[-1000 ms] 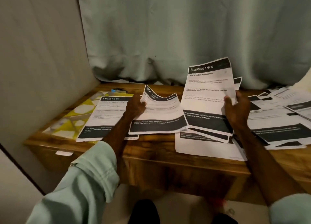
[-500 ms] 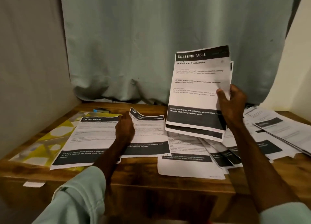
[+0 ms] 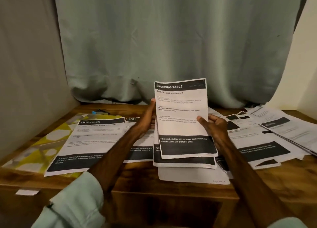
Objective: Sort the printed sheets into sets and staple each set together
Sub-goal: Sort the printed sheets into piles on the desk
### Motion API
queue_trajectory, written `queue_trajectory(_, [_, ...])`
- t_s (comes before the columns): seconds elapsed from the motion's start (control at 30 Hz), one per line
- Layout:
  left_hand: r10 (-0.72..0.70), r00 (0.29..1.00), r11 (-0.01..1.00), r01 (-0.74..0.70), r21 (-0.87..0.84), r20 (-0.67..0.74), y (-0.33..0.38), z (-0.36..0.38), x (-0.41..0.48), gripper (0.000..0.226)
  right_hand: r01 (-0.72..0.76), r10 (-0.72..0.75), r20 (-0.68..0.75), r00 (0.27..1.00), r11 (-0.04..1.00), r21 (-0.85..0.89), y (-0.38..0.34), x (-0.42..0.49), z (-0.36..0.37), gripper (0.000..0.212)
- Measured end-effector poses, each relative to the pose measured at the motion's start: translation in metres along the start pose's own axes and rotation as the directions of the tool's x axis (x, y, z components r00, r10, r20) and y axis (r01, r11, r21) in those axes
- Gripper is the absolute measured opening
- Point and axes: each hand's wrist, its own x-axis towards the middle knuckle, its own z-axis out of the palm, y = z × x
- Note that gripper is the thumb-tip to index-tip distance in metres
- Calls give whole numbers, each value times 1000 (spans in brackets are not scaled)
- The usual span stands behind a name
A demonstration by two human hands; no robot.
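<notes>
The left hand has joined the right hand; both now grip the DRESSING TABLE sheets. Squaring this set looks next.

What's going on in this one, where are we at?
A person is sorting printouts at a wooden table. The left hand and right hand together hold a small stack of sheets upright by its side edges, a DRESSING TABLE page on top. A LIVING ROOM sheet lies at the left, and loose sheets are spread at the right. The stapler lies at the back left, untouched.
</notes>
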Motion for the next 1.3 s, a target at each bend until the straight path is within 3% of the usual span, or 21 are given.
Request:
queue_trajectory(0.07, [-4, 999, 995, 9, -103, 48, -3, 8, -1, 53, -14, 14, 1, 1000, 999, -53, 9, 0, 1, 19])
queue_trajectory(0.17, [-25, 999, 995, 29, -92, 40, -14, 12, 0, 44, 14, -18, -39, 999, 993, -118, 16, 0, -2, 20])
queue_trajectory(0.27, [38, 998, 987, -29, 158, -59, -31, 4, 2, 49, 51, -69, -134, 988, 989, -137, 22, 6, -10, 20])
queue_trajectory(0.3, [129, 988, 933, -91, 347, -87, -36, -5, 6, 46, 54, -78, -153, 985, 986, -157, 24, 8, -12, 24])
queue_trajectory(0.37, [220, 975, 664, -117, 738, -43, -39, -32, 15, 31, 60, -91, -149, 985, 977, -205, 31, 12, -14, 29])
queue_trajectory(0.43, [120, 993, 359, -57, 932, 14, -33, -60, 26, 51, 63, -99, -147, 984, 971, -232, 36, 12, -11, 32])
queue_trajectory(0.53, [-115, 992, 167, 67, 984, -48, -25, -91, 44, 90, 85, -126, -141, 982, 960, -267, 38, 10, -4, 36])
queue_trajectory(0.63, [-261, 963, 159, 105, 982, -61, -25, -105, 65, 112, 95, -136, -119, 984, 949, -301, 43, 8, -1, 37])
queue_trajectory(0.73, [-335, 942, 140, 70, 988, -19, -18, -100, 76, 111, 101, -137, -97, 986, 947, -306, 45, 4, 1, 34])
queue_trajectory(0.97, [-310, 948, -82, 46, 996, -69, -13, -89, 85, 110, 113, -149, -101, 984, 949, -296, 45, 4, 3, 37])
queue_trajectory(1.03, [-320, 945, -96, 41, 995, -70, -9, -83, 86, 106, 118, -152, -101, 983, 951, -286, 45, 4, 2, 36])
queue_trajectory(1.17, [-285, 957, -7, 46, 999, -46, -12, -84, 90, 113, 130, -161, -94, 983, 953, -272, 45, 4, 0, 37])
queue_trajectory(1.3, [-217, 976, 374, 86, 923, -3, -19, -91, 92, 141, 117, -145, -96, 985, 960, -253, 45, 5, 1, 40])
